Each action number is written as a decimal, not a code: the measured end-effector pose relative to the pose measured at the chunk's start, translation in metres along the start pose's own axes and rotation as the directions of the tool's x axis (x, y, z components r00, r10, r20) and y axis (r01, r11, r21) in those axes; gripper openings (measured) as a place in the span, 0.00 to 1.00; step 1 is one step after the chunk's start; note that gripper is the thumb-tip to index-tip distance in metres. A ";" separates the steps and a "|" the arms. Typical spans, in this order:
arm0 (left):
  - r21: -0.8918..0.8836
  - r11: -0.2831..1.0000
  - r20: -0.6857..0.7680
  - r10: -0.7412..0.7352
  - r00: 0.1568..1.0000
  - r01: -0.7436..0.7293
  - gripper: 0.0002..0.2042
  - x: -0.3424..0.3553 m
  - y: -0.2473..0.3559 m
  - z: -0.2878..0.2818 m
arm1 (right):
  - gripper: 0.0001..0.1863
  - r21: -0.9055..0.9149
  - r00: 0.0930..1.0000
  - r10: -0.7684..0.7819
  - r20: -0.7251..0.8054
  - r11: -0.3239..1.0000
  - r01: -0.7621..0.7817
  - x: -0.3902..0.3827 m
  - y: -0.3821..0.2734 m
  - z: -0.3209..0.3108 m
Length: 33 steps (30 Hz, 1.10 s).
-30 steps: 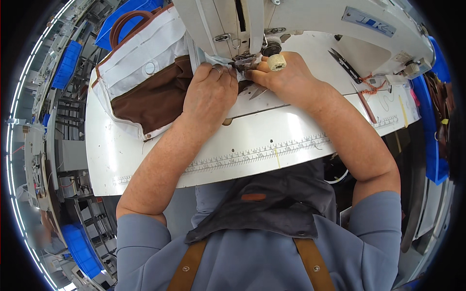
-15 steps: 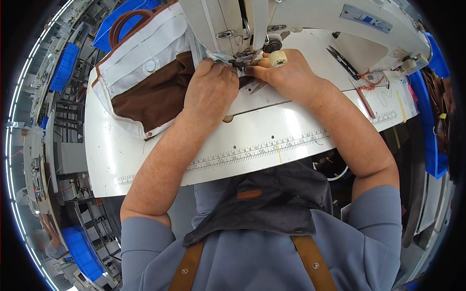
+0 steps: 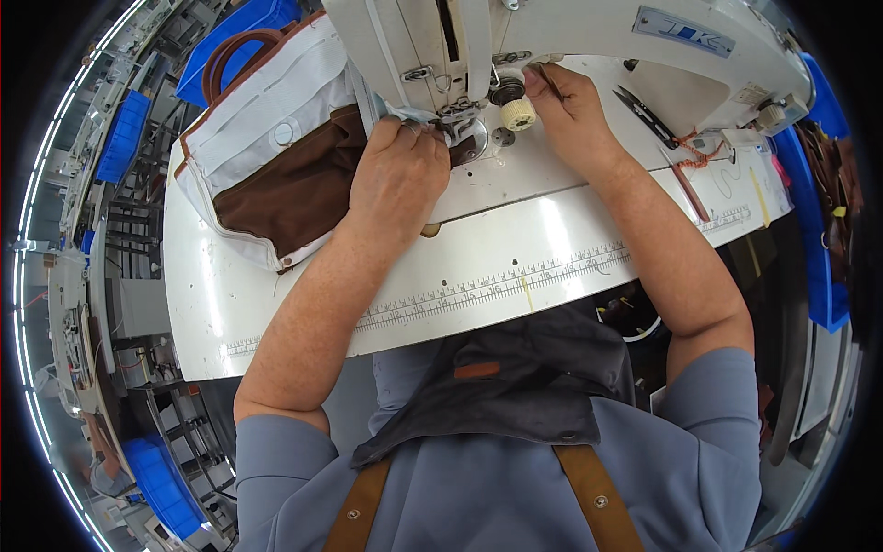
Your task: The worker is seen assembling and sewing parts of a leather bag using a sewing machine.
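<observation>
The bag point(image 3: 294, 179) lay on the white table point(image 3: 515, 221), left of the sewing machine point(image 3: 570, 35), its edge near the presser foot point(image 3: 457, 112). The left hand point(image 3: 400, 175) had its fingers curled closed on that edge, tips partly hidden. The right hand point(image 3: 572, 106), beside the cream knob point(image 3: 517, 114), pinched 1 slim dark tool point(image 3: 551, 84). The step appeared to be bag positioning for stitching; the next move called for steady fabric and clear fingers.

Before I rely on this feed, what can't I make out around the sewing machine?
All in the head view:
Under the left hand: hidden by that hand.
Rest of the dark tool: hidden by the right hand.
Bag: right end hidden behind the sewing machine.
Needle tip: too small.
</observation>
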<state>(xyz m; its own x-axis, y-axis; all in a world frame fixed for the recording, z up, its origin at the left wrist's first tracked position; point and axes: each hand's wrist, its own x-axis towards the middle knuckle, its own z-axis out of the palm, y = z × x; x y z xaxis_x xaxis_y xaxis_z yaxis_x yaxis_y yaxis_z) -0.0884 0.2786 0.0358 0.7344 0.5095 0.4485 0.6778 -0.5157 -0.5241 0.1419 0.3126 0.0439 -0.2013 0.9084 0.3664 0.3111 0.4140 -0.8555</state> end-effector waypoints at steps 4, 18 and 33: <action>0.011 1.000 -0.020 0.014 1.000 -0.014 0.08 -0.002 -0.001 0.000 | 0.21 0.111 0.999 -0.025 -0.034 0.993 0.029 -0.001 0.004 0.004; -0.021 1.000 0.032 -0.011 0.999 0.012 0.07 -0.003 0.004 -0.008 | 0.22 -0.507 0.727 -0.582 0.366 0.530 0.680 -0.013 0.002 0.023; -0.016 0.995 0.053 -0.096 0.994 0.097 0.13 -0.008 0.005 -0.013 | 0.15 -0.613 0.764 -0.399 0.507 0.457 0.645 -0.016 0.001 0.011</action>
<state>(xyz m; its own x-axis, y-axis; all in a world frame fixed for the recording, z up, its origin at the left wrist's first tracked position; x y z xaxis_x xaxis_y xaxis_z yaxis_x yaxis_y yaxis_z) -0.0908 0.2633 0.0390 0.6632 0.5926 0.4573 0.7461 -0.4748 -0.4667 0.1355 0.2979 0.0329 -0.7486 0.4999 0.4357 0.5818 0.8103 0.0699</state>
